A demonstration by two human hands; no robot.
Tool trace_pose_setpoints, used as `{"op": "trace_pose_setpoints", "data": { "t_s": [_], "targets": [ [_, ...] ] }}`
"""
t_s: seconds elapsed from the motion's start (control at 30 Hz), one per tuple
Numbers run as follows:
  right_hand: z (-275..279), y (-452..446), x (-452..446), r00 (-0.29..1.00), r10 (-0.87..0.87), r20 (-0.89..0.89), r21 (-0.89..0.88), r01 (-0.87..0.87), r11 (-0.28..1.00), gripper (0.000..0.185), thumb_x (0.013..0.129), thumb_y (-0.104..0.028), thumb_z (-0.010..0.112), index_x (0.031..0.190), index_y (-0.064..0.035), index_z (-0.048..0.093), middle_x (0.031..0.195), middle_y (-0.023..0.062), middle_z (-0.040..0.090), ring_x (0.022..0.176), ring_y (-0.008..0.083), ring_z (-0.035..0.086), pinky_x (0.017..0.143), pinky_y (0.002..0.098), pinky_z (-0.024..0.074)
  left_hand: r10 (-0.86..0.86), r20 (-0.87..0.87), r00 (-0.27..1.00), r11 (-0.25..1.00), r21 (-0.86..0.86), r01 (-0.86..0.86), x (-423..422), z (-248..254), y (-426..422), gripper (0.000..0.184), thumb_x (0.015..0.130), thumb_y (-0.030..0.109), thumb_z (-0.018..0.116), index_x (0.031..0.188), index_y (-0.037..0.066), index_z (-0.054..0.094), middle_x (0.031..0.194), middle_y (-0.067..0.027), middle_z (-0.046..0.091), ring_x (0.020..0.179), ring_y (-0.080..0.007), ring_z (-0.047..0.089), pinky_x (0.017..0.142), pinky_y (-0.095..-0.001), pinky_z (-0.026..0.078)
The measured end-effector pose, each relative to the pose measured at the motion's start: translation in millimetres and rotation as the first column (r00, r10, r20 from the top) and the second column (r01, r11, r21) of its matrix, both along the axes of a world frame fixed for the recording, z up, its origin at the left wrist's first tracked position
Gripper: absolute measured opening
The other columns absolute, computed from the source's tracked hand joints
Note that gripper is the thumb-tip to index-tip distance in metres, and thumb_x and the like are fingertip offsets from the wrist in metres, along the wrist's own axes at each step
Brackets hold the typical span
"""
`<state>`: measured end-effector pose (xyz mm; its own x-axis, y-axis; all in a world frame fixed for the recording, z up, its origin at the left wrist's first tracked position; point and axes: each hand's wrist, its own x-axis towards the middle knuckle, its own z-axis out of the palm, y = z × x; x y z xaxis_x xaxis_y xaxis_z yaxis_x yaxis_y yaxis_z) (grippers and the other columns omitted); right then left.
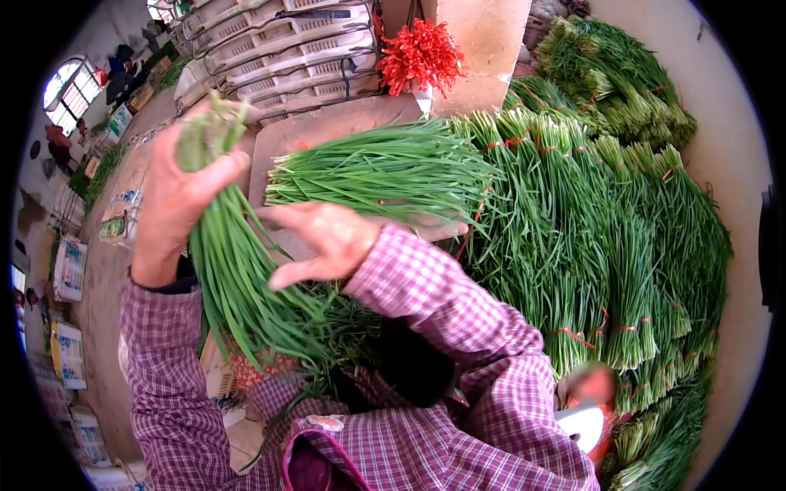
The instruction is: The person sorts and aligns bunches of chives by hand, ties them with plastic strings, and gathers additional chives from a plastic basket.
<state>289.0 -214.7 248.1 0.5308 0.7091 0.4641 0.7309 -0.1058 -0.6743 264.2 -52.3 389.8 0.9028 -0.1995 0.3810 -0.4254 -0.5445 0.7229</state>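
Note:
My left hand is raised at the left, wrapped round the pale stem end of a bunch of long green leafy stalks. The leaves hang down from it towards my lap. My right hand is beside the hanging leaves, palm down, fingers stretched out towards the bunch and thumb apart. Beyond my right hand, a loose pile of the same stalks lies on a brown board, pale ends to the left.
Stacked white crates stand behind the board. Red ties hang by a pillar. Tied green bundles are heaped at the right, with a person near them. More crates and people are at the far left.

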Motion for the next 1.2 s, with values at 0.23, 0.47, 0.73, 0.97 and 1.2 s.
{"op": "trace_pose_setpoints", "data": {
  "t_s": [0.23,0.47,0.73,0.97,1.2],
  "targets": [
    [-58,-155,134,0.62,-0.742,0.256,-0.178,0.784,0.594,0.028,0.088,-0.02,0.061,0.115,-0.0149,0.065,0.103,0.0119,0.068,0.096,0.0311,0.064,0.088,0.0413,0.0499,-0.296,-0.279,0.913,0.953,-0.022,0.302,70,-103,-34,0.06,0.069,0.009,0.062,0.128,0.001,0.055,0.095,0.0014,0.059,0.086,-0.0087,0.053,0.081,-0.0232,0.044],
    [-90,-164,154,0.747,-0.575,0.334,-0.458,0.662,0.594,0.025,0.087,-0.021,0.059,0.112,-0.0234,0.065,0.103,0.0075,0.07,0.101,0.0285,0.063,0.092,0.043,0.0438,-0.206,-0.298,0.932,0.945,0.185,0.268,126,-153,-79,0.082,0.064,0.002,0.061,0.143,0.009,0.042,0.102,-0.0038,0.061,0.086,-0.011,0.055,0.08,-0.0247,0.046],
    [-99,-154,88,0.74,-0.534,0.41,-0.205,0.645,0.736,0.02,0.084,-0.016,0.061,0.103,-0.016,0.069,0.09,0.0071,0.063,0.088,0.0264,0.06,0.083,0.037,0.0473,-0.07,-0.375,0.924,0.909,0.357,0.214,154,-195,-89,0.078,0.062,0.014,0.064,0.138,0.007,0.048,0.097,-0.0168,0.066,0.083,-0.025,0.063,0.079,-0.0341,0.049],
    [-99,-199,138,0.624,-0.781,-0.035,0.008,0.782,0.624,0.015,0.089,-0.02,0.062,0.095,-0.008,0.069,0.084,0.0127,0.065,0.079,0.0305,0.065,0.071,0.0377,0.0514,0.014,-0.355,0.935,0.879,0.45,0.157,147,-196,-96,0.071,0.063,0.015,0.063,0.133,0.007,0.053,0.092,-0.0178,0.067,0.081,-0.0285,0.065,0.077,-0.0363,0.05],
    [-111,-197,166,0.663,-0.635,0.396,-0.211,0.739,0.64,0.017,0.078,-0.019,0.07,0.096,-0.0193,0.069,0.095,0.0037,0.061,0.096,0.0257,0.059,0.08,0.0374,0.0514,0.032,-0.346,0.938,0.877,0.46,0.14,146,-199,-97,0.07,0.063,0.016,0.063,0.132,0.009,0.054,0.092,-0.0188,0.068,0.082,-0.0319,0.066,0.077,-0.0384,0.05]
  ]
}}
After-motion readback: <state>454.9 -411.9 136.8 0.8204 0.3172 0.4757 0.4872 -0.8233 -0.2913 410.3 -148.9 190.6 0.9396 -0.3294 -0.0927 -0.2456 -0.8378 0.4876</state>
